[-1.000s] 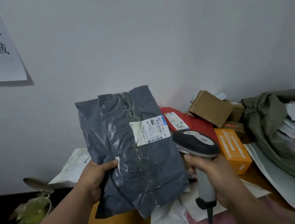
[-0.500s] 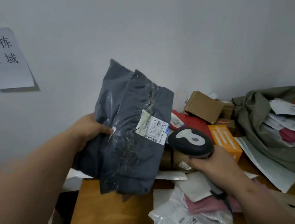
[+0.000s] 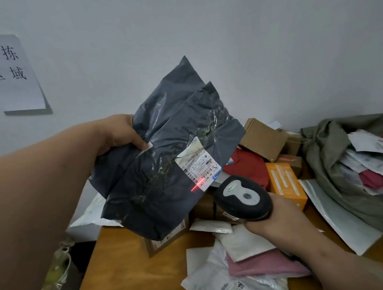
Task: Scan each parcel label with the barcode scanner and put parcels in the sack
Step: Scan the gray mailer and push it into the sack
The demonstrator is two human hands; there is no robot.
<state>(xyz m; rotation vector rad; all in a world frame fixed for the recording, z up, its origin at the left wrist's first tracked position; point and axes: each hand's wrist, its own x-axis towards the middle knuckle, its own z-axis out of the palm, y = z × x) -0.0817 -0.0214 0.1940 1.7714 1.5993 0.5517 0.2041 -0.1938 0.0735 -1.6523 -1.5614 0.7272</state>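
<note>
My left hand [image 3: 119,134] grips the upper left edge of a dark grey plastic parcel [image 3: 163,162], held tilted above the table. Its white label [image 3: 198,168] faces me, and a red scan line crosses the label's lower corner. My right hand [image 3: 279,220] holds the black and grey barcode scanner [image 3: 242,197] just below and right of the label, aimed at it. The olive green sack [image 3: 335,187] lies open at the right with several parcels inside.
A wooden table [image 3: 129,273] carries several loose parcels: brown cardboard boxes [image 3: 262,138], an orange box [image 3: 286,185], a red bag [image 3: 248,166], pink and white mailers [image 3: 256,267]. A paper sign [image 3: 5,71] hangs on the wall. A bag [image 3: 59,276] sits on the floor at left.
The grey parcel has tilted clockwise and risen. The scanner moved up close to its label, and a red scan line now shows on the label.
</note>
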